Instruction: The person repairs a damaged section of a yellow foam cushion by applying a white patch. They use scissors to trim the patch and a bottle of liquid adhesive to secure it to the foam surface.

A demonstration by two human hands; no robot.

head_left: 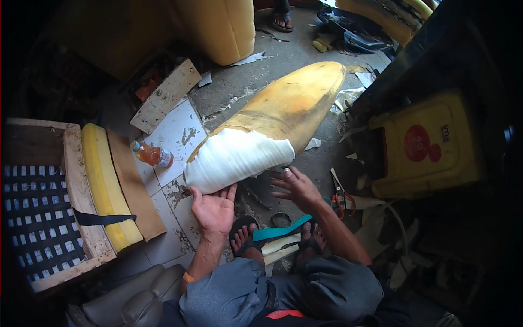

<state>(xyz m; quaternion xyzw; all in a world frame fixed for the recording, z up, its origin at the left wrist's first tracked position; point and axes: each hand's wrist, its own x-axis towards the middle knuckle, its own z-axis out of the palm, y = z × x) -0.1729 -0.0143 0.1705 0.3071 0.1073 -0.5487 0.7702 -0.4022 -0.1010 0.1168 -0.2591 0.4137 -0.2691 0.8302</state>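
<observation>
A long yellow foam cushion [289,103] lies diagonally across the middle, its near end covered in white padding [234,161] with a ragged border. My left hand [212,212] is palm up at the padded end, fingers stretched out and touching its lower edge, the fingertips partly under it. My right hand [297,188] is open just below the padding's right corner, fingers spread. Red-handled scissors [340,203] lie to the right of it. A teal strip [272,233] lies between my sandalled feet.
A webbed wooden seat frame [73,136] stands left, beside an orange drink bottle [150,152]. A wooden board [163,95] lies behind. A yellow plastic seat [422,174] is at right, large foam [218,27] at back. Another person's foot [282,22] shows at top. Scraps litter the floor.
</observation>
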